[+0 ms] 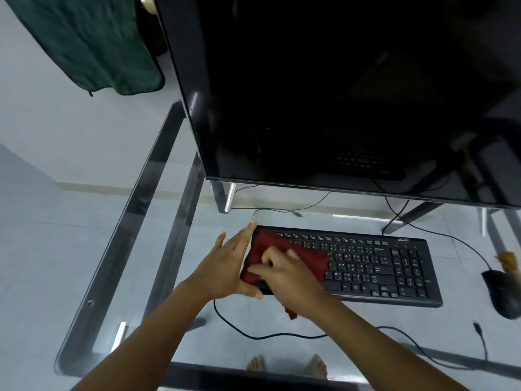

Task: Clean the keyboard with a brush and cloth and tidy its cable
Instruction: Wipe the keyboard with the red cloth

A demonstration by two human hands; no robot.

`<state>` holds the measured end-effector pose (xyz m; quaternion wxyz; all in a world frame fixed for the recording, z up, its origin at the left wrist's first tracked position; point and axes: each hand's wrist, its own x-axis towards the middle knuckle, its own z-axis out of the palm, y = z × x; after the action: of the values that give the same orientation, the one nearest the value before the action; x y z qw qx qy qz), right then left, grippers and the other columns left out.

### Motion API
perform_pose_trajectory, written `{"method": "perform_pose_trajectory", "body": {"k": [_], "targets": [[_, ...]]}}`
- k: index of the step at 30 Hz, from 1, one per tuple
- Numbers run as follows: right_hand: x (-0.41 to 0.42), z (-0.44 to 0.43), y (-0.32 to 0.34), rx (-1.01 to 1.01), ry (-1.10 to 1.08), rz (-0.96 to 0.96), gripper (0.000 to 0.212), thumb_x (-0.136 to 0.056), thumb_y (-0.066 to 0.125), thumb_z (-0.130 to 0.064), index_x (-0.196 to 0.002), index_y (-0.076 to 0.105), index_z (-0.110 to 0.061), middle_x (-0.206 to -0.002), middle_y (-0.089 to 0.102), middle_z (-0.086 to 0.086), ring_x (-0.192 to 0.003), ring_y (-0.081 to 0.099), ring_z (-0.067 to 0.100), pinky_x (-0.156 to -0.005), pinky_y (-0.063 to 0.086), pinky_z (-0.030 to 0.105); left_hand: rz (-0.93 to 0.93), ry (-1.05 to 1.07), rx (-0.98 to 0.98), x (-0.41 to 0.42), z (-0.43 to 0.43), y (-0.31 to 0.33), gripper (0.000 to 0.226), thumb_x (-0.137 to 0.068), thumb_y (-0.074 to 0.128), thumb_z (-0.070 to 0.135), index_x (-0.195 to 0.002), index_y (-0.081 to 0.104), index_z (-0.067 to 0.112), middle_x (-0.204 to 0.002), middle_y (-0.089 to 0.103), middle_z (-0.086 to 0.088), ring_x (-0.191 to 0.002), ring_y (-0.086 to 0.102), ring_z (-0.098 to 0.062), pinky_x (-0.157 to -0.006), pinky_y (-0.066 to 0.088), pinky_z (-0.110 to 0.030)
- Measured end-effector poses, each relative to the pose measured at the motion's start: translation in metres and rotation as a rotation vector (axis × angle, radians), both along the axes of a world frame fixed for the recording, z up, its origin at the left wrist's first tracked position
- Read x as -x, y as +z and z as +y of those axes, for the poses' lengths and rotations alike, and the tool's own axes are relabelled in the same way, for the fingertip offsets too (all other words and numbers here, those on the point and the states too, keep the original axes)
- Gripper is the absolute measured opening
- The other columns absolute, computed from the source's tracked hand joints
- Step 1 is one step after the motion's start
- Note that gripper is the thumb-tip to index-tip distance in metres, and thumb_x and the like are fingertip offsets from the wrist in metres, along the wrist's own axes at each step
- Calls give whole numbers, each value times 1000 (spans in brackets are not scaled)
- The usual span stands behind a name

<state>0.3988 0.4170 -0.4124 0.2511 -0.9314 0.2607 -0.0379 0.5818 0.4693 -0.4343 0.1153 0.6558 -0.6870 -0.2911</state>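
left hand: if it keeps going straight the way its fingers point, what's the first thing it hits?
The left hand braces the keyboard at its left end, fingers pointing away toward the monitor. Straight on, it probably meets the thin cable lying on the glass desk just past the fingertips, though depth is unclear.

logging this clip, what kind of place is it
Likely a home computer desk: a glass table holds a large dark monitor, a black keyboard and a mouse.
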Motion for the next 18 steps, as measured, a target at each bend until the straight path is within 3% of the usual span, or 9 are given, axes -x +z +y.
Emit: {"method": "perform_pose_trajectory", "body": {"k": [6, 9, 11, 13, 15, 17, 18], "targets": [[-23, -35, -5, 90, -275, -17, 31, -89, 62, -14, -115, 66, -30, -92, 51, -1, -83, 48, 27, -71, 47, 37, -1, 17, 7, 1, 0, 1, 140, -57, 71, 75, -148, -25, 29, -159, 20, 2, -146, 20, -13, -118, -5, -38], [-12, -4, -6, 7, -80, -13, 8, -88, 59, -31, -93, 61, -25, -86, 50, -8, -87, 43, 19, -70, 37, 32, 11, 9, 18, -1, 0, -1, 143, -55, 71, 76, -149, -23, 25, -160, 18, 4, -147, 15, -9, -119, -5, -38], [1, -5, -8, 52, -37, -19, 15, -90, 52, -39, -95, 62, -29, -86, 50, -12, -82, 40, 16, -67, 35, 29, 6, 11, 9, 0, 0, 0, 143, -55, 72, 76, -149, -23, 26, -161, 14, 5, -147, 13, -10, -118, -7, -36], [15, -26, -15, 156, -233, -40, 24, -90, 57, -25, -111, 67, -33, -96, 56, -5, -80, 48, 20, -68, 43, 31, 5, 28, -10, 1, 0, 2, 142, -55, 73, 74, -149, -24, 29, -162, 11, 4, -148, 12, -12, -116, -9, -33], [18, -44, -17, 151, -558, -87, 29, -87, 66, -10, -113, 70, -22, -98, 61, 7, -76, 60, 28, -74, 52, 38, 6, 45, -25, 3, 0, 4, 141, -56, 75, 71, -149, -22, 31, -162, 11, 4, -148, 12, -13, -114, -11, -31], [3, -41, -14, 121, -746, -103, 26, -85, 67, -9, -110, 72, -17, -96, 63, 11, -76, 64, 32, -76, 48, 41, 3, 47, -26, 3, 0, 4, 141, -56, 76, 71, -148, -24, 32, -161, 12, 3, -148, 12, -13, -115, -11, -31], [-11, -34, -15, 141, -733, -87, 26, -85, 67, -11, -110, 72, -18, -95, 63, 10, -77, 63, 31, -74, 46, 40, 3, 42, -25, 2, 0, 4, 142, -56, 76, 71, -147, -26, 32, -161, 13, 3, -148, 12, -12, -116, -11, -33]]}}
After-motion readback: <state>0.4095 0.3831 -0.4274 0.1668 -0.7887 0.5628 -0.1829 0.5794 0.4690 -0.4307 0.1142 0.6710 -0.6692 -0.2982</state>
